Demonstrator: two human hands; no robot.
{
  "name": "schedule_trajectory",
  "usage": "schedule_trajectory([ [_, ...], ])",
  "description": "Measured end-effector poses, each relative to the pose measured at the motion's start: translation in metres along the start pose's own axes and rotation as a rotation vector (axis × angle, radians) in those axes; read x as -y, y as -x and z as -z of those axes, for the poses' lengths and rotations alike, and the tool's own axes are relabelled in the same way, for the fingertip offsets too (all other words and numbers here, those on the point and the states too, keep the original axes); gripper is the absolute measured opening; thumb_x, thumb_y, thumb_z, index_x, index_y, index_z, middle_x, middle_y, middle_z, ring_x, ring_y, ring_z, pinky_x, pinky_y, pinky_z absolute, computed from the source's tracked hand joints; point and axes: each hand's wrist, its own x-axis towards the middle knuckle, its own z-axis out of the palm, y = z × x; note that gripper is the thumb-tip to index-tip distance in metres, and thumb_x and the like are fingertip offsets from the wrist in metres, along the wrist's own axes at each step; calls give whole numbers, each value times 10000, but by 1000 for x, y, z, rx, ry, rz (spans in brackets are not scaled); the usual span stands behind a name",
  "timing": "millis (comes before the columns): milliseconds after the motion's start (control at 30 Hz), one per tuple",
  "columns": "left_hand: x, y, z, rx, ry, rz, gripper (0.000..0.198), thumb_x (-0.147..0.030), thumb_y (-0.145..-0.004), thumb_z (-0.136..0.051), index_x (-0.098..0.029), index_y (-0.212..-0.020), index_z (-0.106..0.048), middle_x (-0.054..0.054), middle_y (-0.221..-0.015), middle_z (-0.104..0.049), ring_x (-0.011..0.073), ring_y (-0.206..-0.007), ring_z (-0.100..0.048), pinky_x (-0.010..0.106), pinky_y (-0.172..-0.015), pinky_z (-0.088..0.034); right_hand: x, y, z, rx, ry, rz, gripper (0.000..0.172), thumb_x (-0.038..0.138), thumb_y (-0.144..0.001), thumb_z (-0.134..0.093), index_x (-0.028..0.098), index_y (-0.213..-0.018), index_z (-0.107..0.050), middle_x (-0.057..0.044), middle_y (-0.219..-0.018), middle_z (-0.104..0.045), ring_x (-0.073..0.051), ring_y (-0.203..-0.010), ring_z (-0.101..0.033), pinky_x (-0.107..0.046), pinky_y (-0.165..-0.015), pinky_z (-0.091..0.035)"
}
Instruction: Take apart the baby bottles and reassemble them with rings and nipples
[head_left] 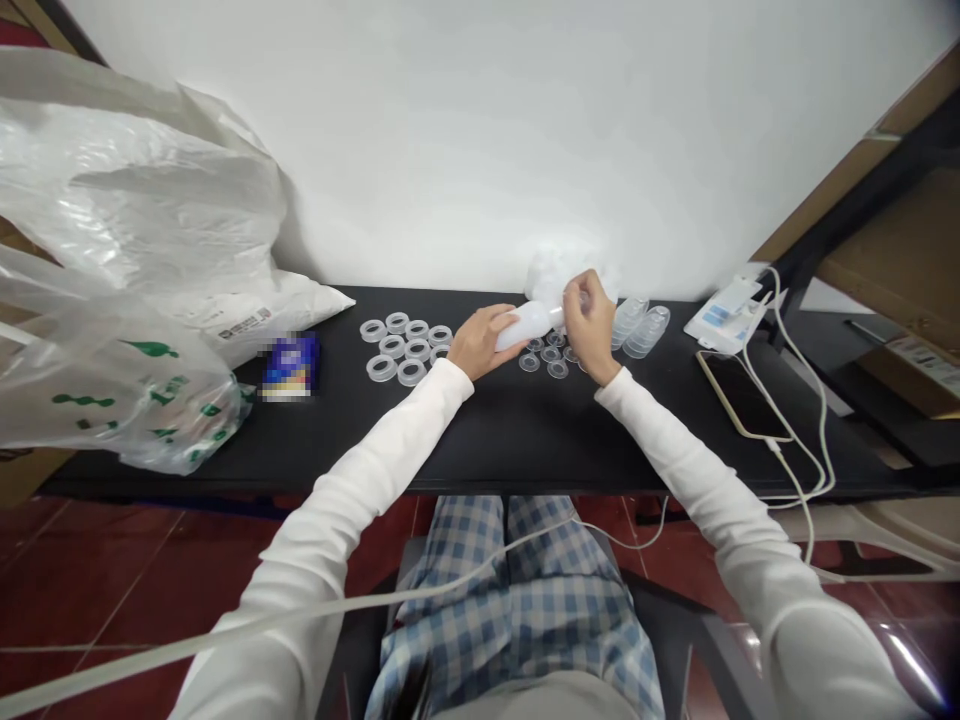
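Observation:
A white translucent bottle [527,325] lies tilted in my left hand [484,340], whose fingers are wrapped round its body. Its narrow neck points right, toward my right hand [590,325]. The fingers of that hand are pinched together at the neck's end, on a small part that they mostly hide. Small clear rings [557,369] lie on the table below my hands, several of them partly covered. Larger clear plastic rings [382,368] sit in rows left of my left hand. Nested clear cups [648,332] lie just right of my right hand.
A whitish heap [559,262] stands by the wall behind my hands. Plastic bags [142,220] and a blurred blue packet [291,365] are at the left. A phone [742,395] with a charging cable [825,430] and a white power strip [726,312] lie on the black table [510,440].

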Motion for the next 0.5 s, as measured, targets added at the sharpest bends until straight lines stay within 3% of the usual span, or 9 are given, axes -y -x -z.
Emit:
schedule_trajectory([
  [100,-5,1,2,-24,34,-60,436,-519,-914,-634,-246,-1247,-564,139,-1303,-612,240,-1173,-647,422,-969,-568,-8,15,9,-20,-9,-30,347,469,-992,-422,248,-726,-437,44,-631,-424,-147,-629,-426,-310,-650,-415],
  [200,-11,0,6,-11,79,-48,413,-522,-960,-555,-217,-1236,-589,127,-1200,-658,221,-1114,-663,405,-940,-576,-16,26,7,-41,-23,-67,377,427,-989,-399,248,-660,-360,53,-592,-341,-133,-588,-361,-291,-587,-349],
  [333,-18,-3,14,-26,177,102,441,-548,-1007,-402,-187,-1096,-640,109,-1022,-703,210,-991,-681,394,-889,-568,-21,36,0,-29,14,-74,376,412,-969,-380,249,-636,-316,50,-573,-315,-128,-565,-344,-289,-558,-296],
  [500,-31,-9,22,-38,308,279,488,-608,-971,-401,-197,-935,-662,90,-905,-710,206,-840,-686,360,-799,-560,-23,46,-2,17,108,-72,404,465,-969,-320,240,-635,-353,43,-557,-339,-124,-536,-358,-289,-561,-301],
])
